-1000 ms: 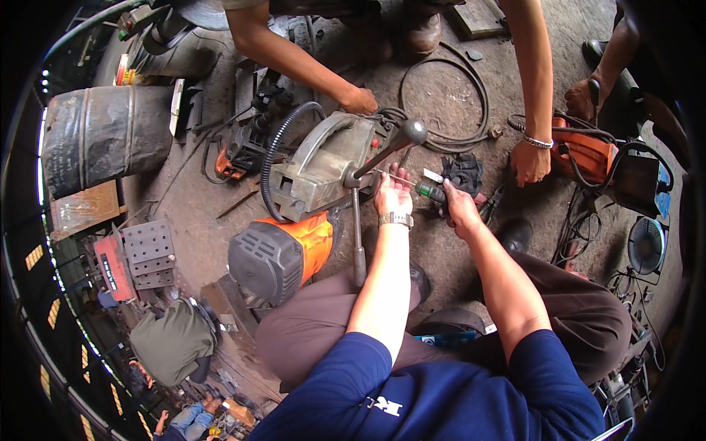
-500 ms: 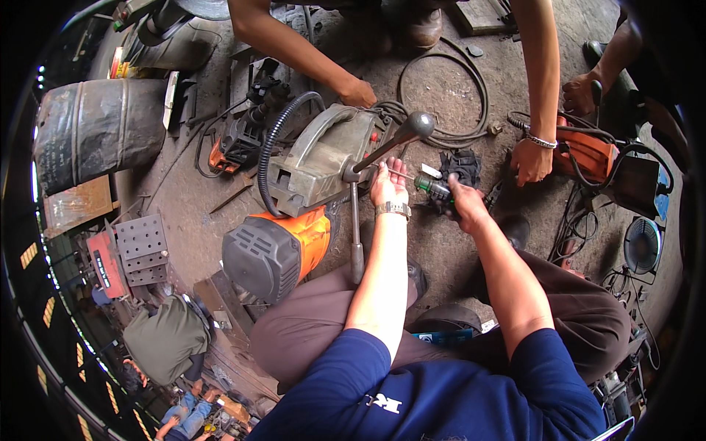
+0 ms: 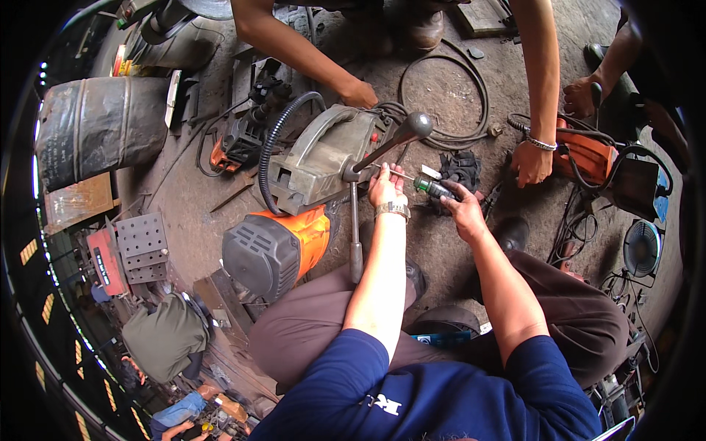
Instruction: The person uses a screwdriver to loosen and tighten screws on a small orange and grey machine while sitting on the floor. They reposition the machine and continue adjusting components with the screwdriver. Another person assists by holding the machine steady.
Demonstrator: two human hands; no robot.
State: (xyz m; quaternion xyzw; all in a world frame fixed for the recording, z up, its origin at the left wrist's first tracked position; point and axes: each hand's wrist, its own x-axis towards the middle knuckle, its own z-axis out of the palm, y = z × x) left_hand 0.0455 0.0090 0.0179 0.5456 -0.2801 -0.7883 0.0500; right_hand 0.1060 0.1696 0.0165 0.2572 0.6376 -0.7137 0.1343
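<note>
A screwdriver (image 3: 431, 187) with a green and black handle points left toward a grey magnetic drill (image 3: 323, 158). My right hand (image 3: 466, 212) has its fingers and thumb closed on the handle's end. My left hand (image 3: 387, 188), palm up, curls its fingers about the thin shaft close to the machine's side. The screwdriver's tip is hidden at the machine. Lying on its side, the drill has an orange and black motor (image 3: 276, 246) and a feed lever with a round knob (image 3: 419, 125) above my left hand.
A co-worker's hand (image 3: 359, 94) rests at the drill's far side; their other hand (image 3: 531, 162) is beside another orange power tool (image 3: 585, 154). A coiled cable (image 3: 482, 88) and a black cloth-like bundle (image 3: 461, 170) lie on the floor. A drum (image 3: 103, 128) is at left, a fan (image 3: 641, 248) at right.
My right hand has drawn back slightly and its fingers have shifted on the screwdriver handle, showing more of it. My left hand stays at the shaft.
</note>
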